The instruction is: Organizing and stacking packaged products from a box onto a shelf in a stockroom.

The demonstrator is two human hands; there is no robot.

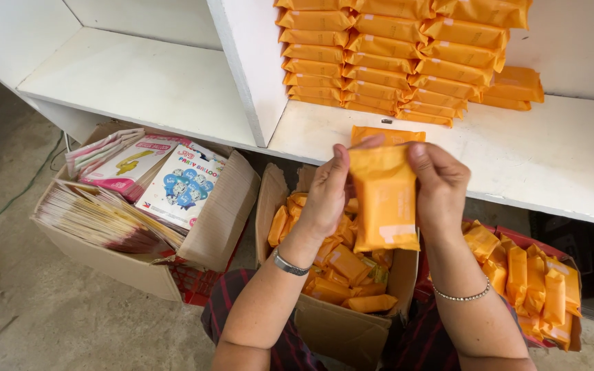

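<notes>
Holding an orange packet (384, 199) upright between both hands, left hand (328, 196) and right hand (441, 189) fingers pinched on its edges, over an open box (342, 330); likely shelf-stacking mid-step, needing a steady lift to the stacked packets (407, 58).

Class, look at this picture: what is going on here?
A person holds an orange packet up in both hands, the left hand and the right hand gripping its sides. Below is an open cardboard box of similar packets, with another batch to the right. More are stacked in neat rows on the white shelf. A second box on the left holds party balloon packs.
</notes>
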